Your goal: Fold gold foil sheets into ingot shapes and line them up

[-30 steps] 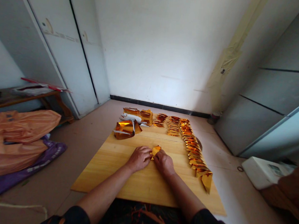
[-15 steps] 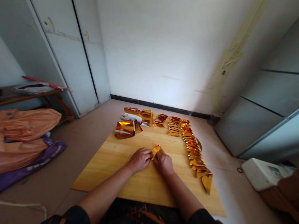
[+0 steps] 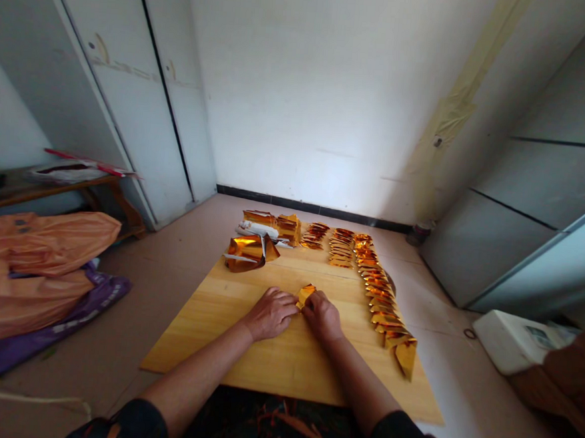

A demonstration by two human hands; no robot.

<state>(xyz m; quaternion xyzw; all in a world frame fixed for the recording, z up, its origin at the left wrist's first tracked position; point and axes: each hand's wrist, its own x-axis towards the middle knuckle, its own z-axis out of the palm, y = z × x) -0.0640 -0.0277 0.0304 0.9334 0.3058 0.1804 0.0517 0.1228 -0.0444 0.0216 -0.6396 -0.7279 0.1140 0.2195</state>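
A small piece of gold foil paper (image 3: 306,294), partly folded, lies on the wooden board between my two hands. My left hand (image 3: 272,312) rests on the board with its fingertips at the paper's left edge; its fingers look bent and close together. On the other side, my right hand (image 3: 323,316) pinches the paper's right edge, its fingers curled in. The lower part of the paper is hidden by my fingers. Along the board's right side runs a long row of folded gold foil pieces (image 3: 377,295), overlapping one another.
Two shorter rows of folded foil, one a middle row (image 3: 341,248), stand at the back of the wooden board (image 3: 189,332). A curled stack of gold foil sheets (image 3: 245,250) lies at the back left. Orange cloth (image 3: 34,254) is on the left; a white box (image 3: 507,341) on the right.
My left hand has flattened a little and its fingers reach further along the board. The right hand has shifted slightly right at the paper's edge. The foil rows are unchanged.
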